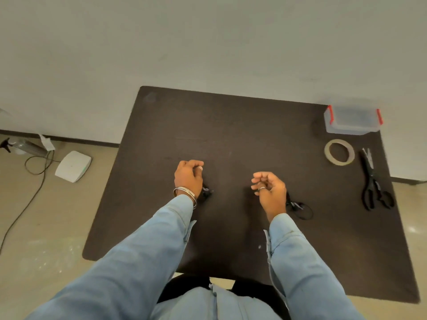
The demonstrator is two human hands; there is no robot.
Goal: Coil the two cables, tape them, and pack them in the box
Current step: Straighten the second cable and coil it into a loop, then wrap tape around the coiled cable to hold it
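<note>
While your left hand [188, 177] and right hand [269, 189] hover loosely curled, seemingly empty, one cable [206, 192] lies beside each wrist, the right cable [300, 207] trailing rightward.

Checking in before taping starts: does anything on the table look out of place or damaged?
Nothing stands out. The clear box with red clips, the tape roll and the scissors lie tidily along the table's right side. Only bits of black cable show beside the hands.

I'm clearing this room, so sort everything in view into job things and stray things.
For the job:
- left cable
- right cable
- tape roll
- scissors
- lidded box

Lying about, on the floor:
- white device
- spray bottle
- floor cable
</note>
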